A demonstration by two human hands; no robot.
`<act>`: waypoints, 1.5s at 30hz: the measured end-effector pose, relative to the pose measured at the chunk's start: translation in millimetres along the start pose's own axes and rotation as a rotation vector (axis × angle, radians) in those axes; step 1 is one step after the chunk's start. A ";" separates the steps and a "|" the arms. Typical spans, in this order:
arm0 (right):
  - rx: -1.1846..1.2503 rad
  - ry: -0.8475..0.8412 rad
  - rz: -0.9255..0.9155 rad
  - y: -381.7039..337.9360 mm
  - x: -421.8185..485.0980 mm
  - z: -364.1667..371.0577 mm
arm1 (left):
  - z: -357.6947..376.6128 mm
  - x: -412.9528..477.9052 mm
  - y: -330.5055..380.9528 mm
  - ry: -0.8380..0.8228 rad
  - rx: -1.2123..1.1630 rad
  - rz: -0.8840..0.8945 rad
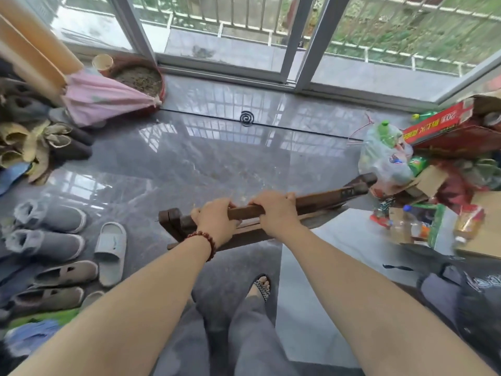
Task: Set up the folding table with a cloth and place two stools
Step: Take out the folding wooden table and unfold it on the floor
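The folding table (320, 200) is collapsed flat and stands on edge, a dark wooden slab running from about 9 o'clock to 2 o'clock across the middle of the view, its right end tilted upward. Both hands are on its top edge, side by side near the left half. The left hand (214, 221), with a red bead bracelet (206, 241) on the wrist, has its fingers curled over the edge. The right hand (273, 211) touches it at 3 o'clock and grips the same edge the same way.

Below is a glossy grey tiled floor (189, 158). At 12 o'clock a sliding glass door (217, 50) opens to a railed balcony, and a mosquito coil (246, 117) lies on the floor just inside it. At 9 o'clock are rows of shoes (51, 240) and a white slide sandal (111, 253). At 10 o'clock a pink fabric bundle (103, 99) lies against a round planter (138, 77) of soil. At 3 o'clock sit a red carton (444, 126) and a plastic bag (385, 156) of bottles. At 6 o'clock a sandalled foot (261, 287) shows.
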State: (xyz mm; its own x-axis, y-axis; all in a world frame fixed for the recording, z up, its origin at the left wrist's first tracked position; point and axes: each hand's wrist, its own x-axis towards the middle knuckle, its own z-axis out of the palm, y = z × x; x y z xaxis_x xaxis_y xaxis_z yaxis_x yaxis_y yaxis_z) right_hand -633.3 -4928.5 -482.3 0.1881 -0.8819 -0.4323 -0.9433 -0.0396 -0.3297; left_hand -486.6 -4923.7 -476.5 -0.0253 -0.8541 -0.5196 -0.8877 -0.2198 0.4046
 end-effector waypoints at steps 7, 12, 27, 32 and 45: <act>-0.090 -0.051 -0.094 2.0 19.3 36.6 | 35.3 7.8 -24.7 0.036 -0.128 -0.193; -0.190 -0.027 -0.225 -16.7 44.4 43.4 | 35.9 17.3 -46.2 0.070 -0.232 -0.333; -0.187 0.040 -0.453 -42.4 80.1 60.8 | 50.8 26.5 -76.2 0.118 -0.580 -0.574; 0.285 0.378 -0.188 -34.4 64.0 78.7 | 41.2 30.1 -78.5 0.049 -0.617 -0.602; 1.548 0.087 0.695 -72.7 78.1 91.4 | 28.6 38.9 -72.7 -0.182 -0.831 -0.416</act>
State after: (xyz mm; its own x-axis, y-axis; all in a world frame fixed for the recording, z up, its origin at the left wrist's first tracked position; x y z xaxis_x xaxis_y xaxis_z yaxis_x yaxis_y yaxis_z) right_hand -525.0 -4951.6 -568.7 -0.1793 -0.5578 -0.8104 0.3051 0.7516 -0.5848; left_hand -436.3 -4927.4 -547.6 0.0857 -0.5603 -0.8238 -0.2318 -0.8154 0.5304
